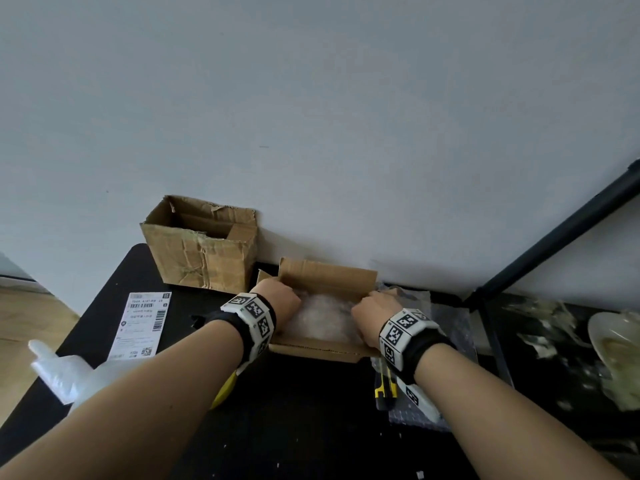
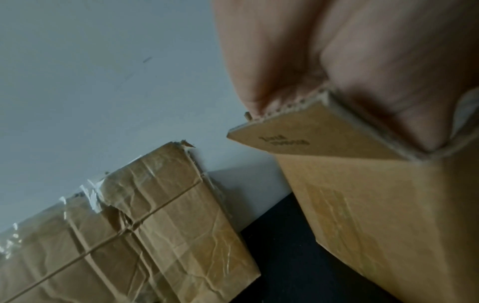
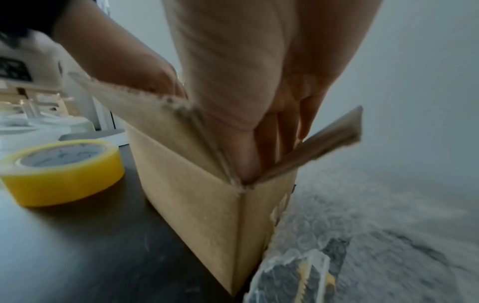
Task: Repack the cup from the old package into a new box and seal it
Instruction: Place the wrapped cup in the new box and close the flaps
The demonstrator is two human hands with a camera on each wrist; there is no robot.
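The new cardboard box (image 1: 317, 348) stands open at the middle of the black table, its flaps up. A bubble-wrapped bundle (image 1: 325, 318) lies inside; the cup itself is hidden. My left hand (image 1: 278, 299) is at the box's left side, and its thumb and fingers (image 2: 414, 114) pinch the left flap (image 2: 305, 135). My right hand (image 1: 369, 311) is at the right side. Its fingers (image 3: 287, 127) point straight down into the box just inside the right flap (image 3: 329, 139). The worn old box (image 1: 201, 247) stands open and apart at the back left.
A yellow tape roll (image 3: 62, 170) lies left of the new box, partly under my left forearm. A yellow-black utility knife (image 1: 385, 389) and a bubble-wrap sheet (image 1: 453, 323) lie to the right. A shipping label (image 1: 143, 325) and a plastic bag (image 1: 65, 374) lie at the left. The wall stands close behind.
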